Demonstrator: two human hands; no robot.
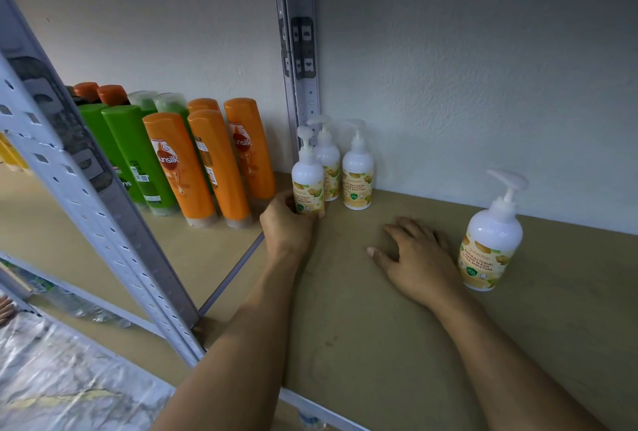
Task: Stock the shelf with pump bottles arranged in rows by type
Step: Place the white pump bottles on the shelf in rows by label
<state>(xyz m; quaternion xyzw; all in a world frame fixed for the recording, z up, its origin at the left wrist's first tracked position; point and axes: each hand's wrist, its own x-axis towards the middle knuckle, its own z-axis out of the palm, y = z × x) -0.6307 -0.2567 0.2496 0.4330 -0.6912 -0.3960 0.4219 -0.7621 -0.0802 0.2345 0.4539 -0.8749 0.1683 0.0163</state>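
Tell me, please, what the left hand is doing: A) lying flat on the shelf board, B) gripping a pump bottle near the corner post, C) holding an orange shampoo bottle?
B: the left hand curls round the lower part of the front pump bottle, while the right hand lies flat on the shelf board.

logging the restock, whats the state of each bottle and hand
front pump bottle: upright, gripped low by left hand
rear left pump bottle: upright, untouched
rear right pump bottle: upright, untouched
right hand: open, flat on shelf
lone pump bottle: upright, beside right hand
shampoo bottles: standing in rows
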